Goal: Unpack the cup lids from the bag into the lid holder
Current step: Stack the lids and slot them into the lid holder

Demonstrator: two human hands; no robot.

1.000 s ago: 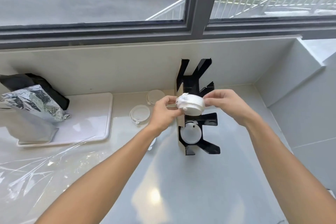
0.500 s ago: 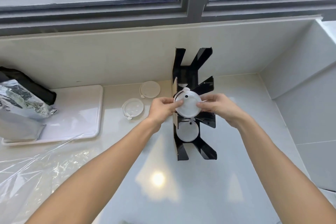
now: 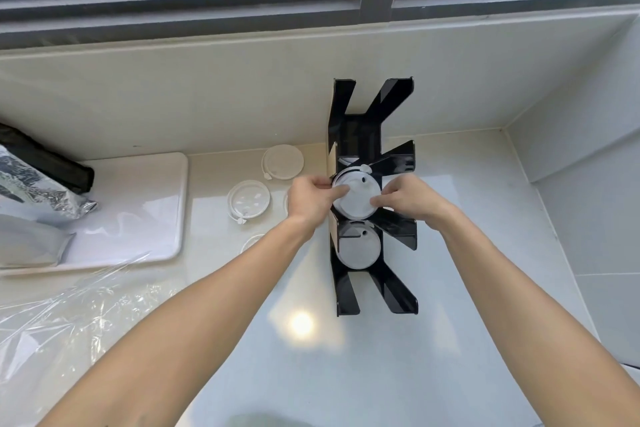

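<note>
A black lid holder (image 3: 360,135) with slanted fins stands on the counter against the back wall. Both hands hold a stack of white cup lids (image 3: 356,199) in the holder's middle slot: my left hand (image 3: 310,199) grips its left edge and my right hand (image 3: 407,199) its right edge. More white lids (image 3: 358,248) sit in the slot below. Two loose lids (image 3: 248,199) (image 3: 283,161) lie flat on the counter left of the holder. Another lid (image 3: 252,242) peeks out beside my left forearm. The clear plastic bag (image 3: 62,315) lies crumpled at the lower left.
A white tray (image 3: 145,204) sits at the left with a silver foil pouch (image 3: 31,198) and a black bag (image 3: 45,158) on it. The counter ends at a wall on the right and a window ledge behind.
Both hands have lowered the lid stack from above the holder down into its middle slot. The camera has tilted further down toward the counter.
</note>
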